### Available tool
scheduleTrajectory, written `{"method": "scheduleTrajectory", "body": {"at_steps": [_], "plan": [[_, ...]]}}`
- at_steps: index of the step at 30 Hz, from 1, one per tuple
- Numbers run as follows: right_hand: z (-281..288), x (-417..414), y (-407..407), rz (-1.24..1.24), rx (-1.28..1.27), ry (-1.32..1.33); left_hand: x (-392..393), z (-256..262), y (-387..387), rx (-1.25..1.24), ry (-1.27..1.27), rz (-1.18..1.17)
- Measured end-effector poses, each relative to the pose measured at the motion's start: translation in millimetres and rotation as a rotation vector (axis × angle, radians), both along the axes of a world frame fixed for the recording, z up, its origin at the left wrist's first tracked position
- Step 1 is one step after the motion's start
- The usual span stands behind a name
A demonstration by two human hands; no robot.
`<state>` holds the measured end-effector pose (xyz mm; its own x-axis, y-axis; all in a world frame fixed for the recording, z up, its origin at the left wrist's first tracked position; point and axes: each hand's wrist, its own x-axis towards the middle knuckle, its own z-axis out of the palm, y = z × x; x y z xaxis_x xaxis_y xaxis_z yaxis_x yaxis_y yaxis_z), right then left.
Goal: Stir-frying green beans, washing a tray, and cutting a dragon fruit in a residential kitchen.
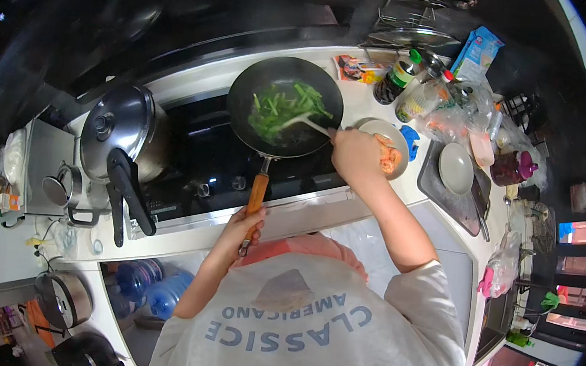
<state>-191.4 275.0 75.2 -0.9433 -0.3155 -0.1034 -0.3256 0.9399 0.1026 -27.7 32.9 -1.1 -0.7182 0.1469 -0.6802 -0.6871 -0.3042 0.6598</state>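
Observation:
A black wok (289, 69) with a wooden handle (257, 192) sits on the black glass cooktop (195, 134). My left hand (242, 230) is closed around that handle near its metal end. Chopped green vegetables (285, 109) lie in the wok. My right hand (359, 155) grips a light-coloured utensil (313, 124), whose far end reaches into the greens; its exact kind is blurred. Beside and partly behind my right hand stands a pale bowl (402, 165) of orange-pink peeled shrimp (389, 156).
A large pressure cooker (117, 133) stands left of the wok. To the right are a green-capped sauce bottle (397, 78), a blue cloth or wrapper (410, 140), plastic bags (446, 124), and a dark cutting board (438, 194) holding an upturned or empty pale dish (456, 169) and a knife (483, 225).

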Motion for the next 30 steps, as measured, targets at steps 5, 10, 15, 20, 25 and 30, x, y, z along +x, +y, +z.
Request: {"method": "scheduleTrajectory", "body": {"at_steps": [5,10,15,20,25,30], "plan": [[32,-20,15,-0.003,-0.065,0.158,4,-6,-23,0.012,-0.046,0.026],[43,-35,29,0.053,-0.026,0.167,4,0,-42,-0.040,0.016,-0.005],[7,-61,11,0.081,-0.146,0.037,4,-3,-55,-0.029,0.059,-0.025],[16,-78,6,0.038,-0.392,0.000,6,-7,-59,-0.069,0.050,-0.009],[-35,-83,-26,-0.080,-0.415,-0.007,0,-5,-59,-0.028,0.053,-0.030],[-11,-23,-21,0.126,-0.326,0.046,11,-1,-51,-0.040,0.042,0.004]]}}
